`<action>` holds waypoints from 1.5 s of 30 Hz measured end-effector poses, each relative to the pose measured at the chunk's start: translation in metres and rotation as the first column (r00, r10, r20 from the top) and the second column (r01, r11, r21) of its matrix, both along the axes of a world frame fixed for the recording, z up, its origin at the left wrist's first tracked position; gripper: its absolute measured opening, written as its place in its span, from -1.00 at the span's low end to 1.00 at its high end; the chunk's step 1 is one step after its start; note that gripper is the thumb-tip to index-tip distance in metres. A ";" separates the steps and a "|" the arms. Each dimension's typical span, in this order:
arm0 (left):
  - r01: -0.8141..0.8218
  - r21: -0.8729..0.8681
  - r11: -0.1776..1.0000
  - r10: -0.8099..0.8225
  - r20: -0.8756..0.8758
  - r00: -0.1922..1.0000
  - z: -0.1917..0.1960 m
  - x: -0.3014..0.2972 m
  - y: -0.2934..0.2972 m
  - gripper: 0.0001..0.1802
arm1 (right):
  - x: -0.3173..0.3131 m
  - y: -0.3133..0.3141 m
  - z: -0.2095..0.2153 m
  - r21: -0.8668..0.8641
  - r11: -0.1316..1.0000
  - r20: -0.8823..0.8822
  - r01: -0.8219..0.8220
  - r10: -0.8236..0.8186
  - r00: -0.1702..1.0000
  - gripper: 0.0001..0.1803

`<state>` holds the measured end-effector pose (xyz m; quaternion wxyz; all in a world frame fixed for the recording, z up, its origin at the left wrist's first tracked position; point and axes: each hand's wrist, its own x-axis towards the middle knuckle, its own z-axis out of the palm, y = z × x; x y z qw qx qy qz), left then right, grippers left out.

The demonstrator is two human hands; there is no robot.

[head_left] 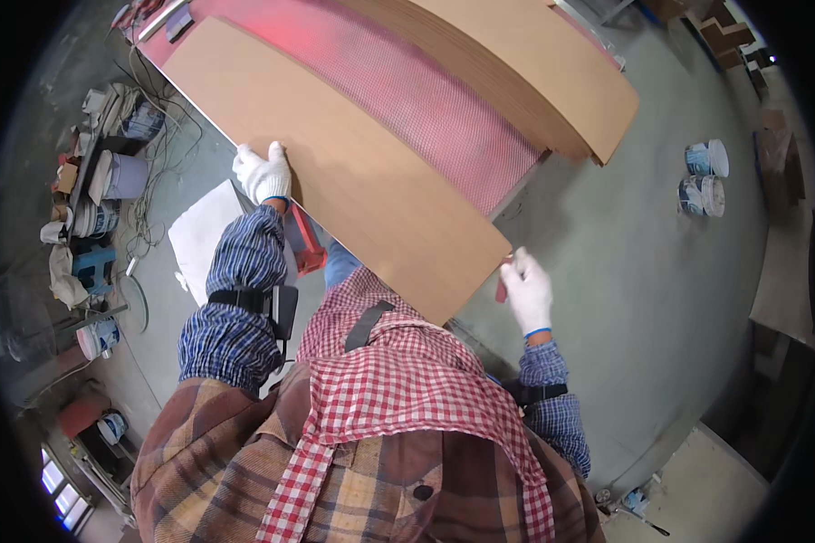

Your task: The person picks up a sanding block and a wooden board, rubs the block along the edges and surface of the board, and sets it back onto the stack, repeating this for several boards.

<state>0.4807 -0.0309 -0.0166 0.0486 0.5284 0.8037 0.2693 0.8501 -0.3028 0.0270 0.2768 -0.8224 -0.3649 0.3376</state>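
Look first at the pink mesh-covered table [417,136], then at the long brown board [362,172] lying on it, right end overhanging. Could perhaps tip if pressed hard there, with the gloved left hand [264,174] only at the near edge; cannot tell about fingers below. Might mar the board's corner, if slipping with the gloved right hand [527,288], fingers closed narrowly on a small red piece [501,291].
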 end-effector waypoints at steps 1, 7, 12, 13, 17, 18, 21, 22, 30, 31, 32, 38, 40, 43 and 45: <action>-0.106 -0.082 0.991 0.116 0.130 0.985 0.007 0.013 -0.004 -0.34 | 0.025 -0.015 -0.026 0.150 0.983 0.222 -0.109 0.074 0.972 -0.69; 0.033 -0.150 0.988 0.091 0.749 0.657 -0.018 -0.012 -0.039 -0.50 | 0.018 0.003 -0.017 -0.045 0.915 0.249 -0.400 0.398 0.883 -0.69; 0.039 -0.194 0.980 0.132 0.787 0.602 -0.034 -0.030 -0.032 -0.63 | 0.009 0.002 -0.006 -0.087 0.922 0.244 -0.377 0.386 0.890 -0.70; 0.043 -0.191 0.981 0.128 0.789 0.601 -0.036 -0.034 -0.030 -0.62 | 0.010 0.004 -0.002 -0.060 0.928 0.204 -0.367 0.371 0.906 -0.71; 0.090 -0.236 0.967 0.110 0.715 0.690 -0.040 -0.046 -0.025 -0.63 | 0.031 0.008 -0.004 0.145 0.856 0.459 -0.496 0.386 0.800 -0.74; 0.089 -0.237 0.968 0.113 0.719 0.686 -0.039 -0.042 -0.023 -0.63 | 0.042 -0.001 -0.012 0.142 0.855 0.462 -0.500 0.389 0.797 -0.74; 0.196 -0.302 0.933 0.151 0.823 0.548 -0.016 -0.033 -0.024 -0.71 | 0.041 -0.005 -0.003 -0.020 0.869 0.475 -0.495 0.444 0.760 -0.78; 0.187 -0.301 0.935 0.156 0.822 0.548 -0.016 -0.035 -0.022 -0.71 | 0.041 -0.006 -0.005 -0.018 0.864 0.474 -0.504 0.451 0.756 -0.78; 0.224 -0.308 0.925 -0.117 0.332 0.936 0.006 -0.035 -0.019 -0.33 | 0.041 -0.019 -0.025 -0.181 0.734 0.589 -0.655 0.614 0.525 -0.81; 0.298 -0.273 0.915 -0.225 0.267 0.937 0.014 -0.035 -0.019 -0.24 | 0.041 -0.020 -0.027 -0.179 0.731 0.587 -0.658 0.616 0.525 -0.81; 0.371 -0.244 0.896 -0.329 0.196 0.924 0.017 -0.036 -0.020 -0.15 | 0.042 -0.021 -0.029 -0.184 0.715 0.607 -0.674 0.622 0.494 -0.82; 0.414 -0.505 0.758 -0.506 -0.054 0.861 0.029 -0.037 -0.007 0.10 | 0.039 -0.020 -0.038 -0.198 0.676 0.640 -0.710 0.638 0.429 -0.84; 0.416 -0.540 0.732 -0.538 -0.083 0.839 0.033 -0.034 -0.006 0.13 | 0.035 -0.011 -0.040 -0.180 0.670 0.644 -0.720 0.634 0.428 -0.84; 0.425 -0.565 0.707 -0.533 -0.031 0.845 0.036 -0.030 -0.004 0.16 | 0.024 0.014 -0.041 -0.150 0.661 0.659 -0.735 0.621 0.424 -0.85; 0.453 -0.542 0.708 -0.533 0.012 0.846 0.032 -0.031 -0.006 0.19 | 0.012 0.035 -0.039 -0.151 0.648 0.652 -0.746 0.633 0.417 -0.86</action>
